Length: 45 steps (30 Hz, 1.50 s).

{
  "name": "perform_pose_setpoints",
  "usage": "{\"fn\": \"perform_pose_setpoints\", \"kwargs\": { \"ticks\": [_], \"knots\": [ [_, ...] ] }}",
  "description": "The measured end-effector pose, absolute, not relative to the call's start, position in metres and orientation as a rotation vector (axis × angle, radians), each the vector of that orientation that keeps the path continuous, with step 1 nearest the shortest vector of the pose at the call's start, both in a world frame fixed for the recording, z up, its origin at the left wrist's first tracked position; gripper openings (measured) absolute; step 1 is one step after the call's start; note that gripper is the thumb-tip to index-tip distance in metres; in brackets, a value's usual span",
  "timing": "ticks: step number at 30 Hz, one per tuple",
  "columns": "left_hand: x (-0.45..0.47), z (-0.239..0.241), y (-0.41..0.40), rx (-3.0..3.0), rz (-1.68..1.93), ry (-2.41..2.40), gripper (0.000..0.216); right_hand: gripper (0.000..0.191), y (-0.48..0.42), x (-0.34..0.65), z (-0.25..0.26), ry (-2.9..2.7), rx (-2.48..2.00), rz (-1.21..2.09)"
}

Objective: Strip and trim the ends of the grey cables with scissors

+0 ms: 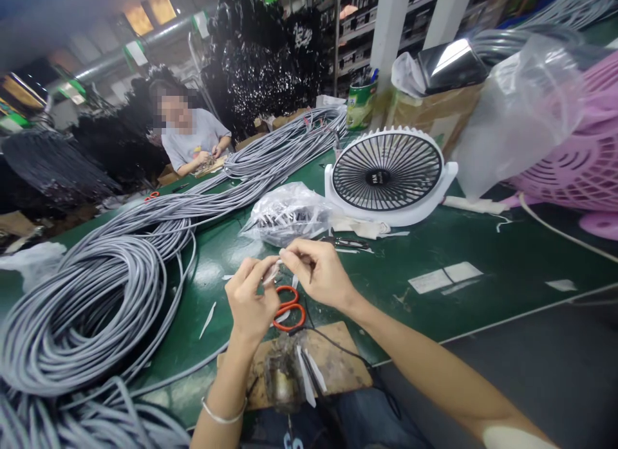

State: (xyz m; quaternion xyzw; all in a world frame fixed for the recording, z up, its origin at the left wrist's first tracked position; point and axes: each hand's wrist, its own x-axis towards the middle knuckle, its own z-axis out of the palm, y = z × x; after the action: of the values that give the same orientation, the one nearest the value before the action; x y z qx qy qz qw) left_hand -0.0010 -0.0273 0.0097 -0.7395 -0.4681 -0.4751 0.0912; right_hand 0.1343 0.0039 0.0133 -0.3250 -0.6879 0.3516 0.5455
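Note:
Above the green table, my left hand point(252, 299) is closed, pinching a small whitish piece point(271, 271) between thumb and fingers. The fingertips of my right hand point(319, 271) are pressed together at the upper end of the same piece. Its kind is too small to make out. Just below the hands lie scissors with red-orange handles point(293, 309), their blades hidden. Nearer me, a brown board point(338, 349) carries a grimy block with a metal cylinder point(282, 381) and thin white strips point(309, 372). Behind my hands sits a clear plastic bag point(290, 214) of dark parts.
Thick grey cable coils point(91, 314) cover the table's left side. A white fan point(389, 175) stands beyond my hands, with dark pliers point(350, 242) before it. At right are a pink fan point(574, 140) and a white label strip point(447, 277). A co-worker point(197, 137) sits across the table.

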Motion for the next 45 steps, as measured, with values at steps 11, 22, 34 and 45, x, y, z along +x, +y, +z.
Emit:
{"fn": "perform_pose_setpoints", "kwargs": {
  "ticks": [11, 22, 34, 45],
  "knots": [
    [-0.004, 0.013, -0.03, -1.94, -1.53, -1.549, 0.011, 0.033, -0.011, 0.123, 0.007, -1.764, -0.854, 0.659],
    [0.001, 0.008, -0.03, -1.875, -1.562, -1.524, 0.008, 0.035, -0.013, 0.122, 0.007, -1.783, -0.894, 0.521],
    [0.003, 0.003, -0.024, -2.073, -1.238, -1.29, 0.01, 0.033, -0.001, 0.13, 0.003, -1.714, -1.076, 0.214],
    [-0.014, 0.012, -0.019, -2.406, -1.247, -1.331, 0.018, 0.016, 0.013, 0.143, 0.014, -1.737, -1.017, 0.757]
  ]
}}
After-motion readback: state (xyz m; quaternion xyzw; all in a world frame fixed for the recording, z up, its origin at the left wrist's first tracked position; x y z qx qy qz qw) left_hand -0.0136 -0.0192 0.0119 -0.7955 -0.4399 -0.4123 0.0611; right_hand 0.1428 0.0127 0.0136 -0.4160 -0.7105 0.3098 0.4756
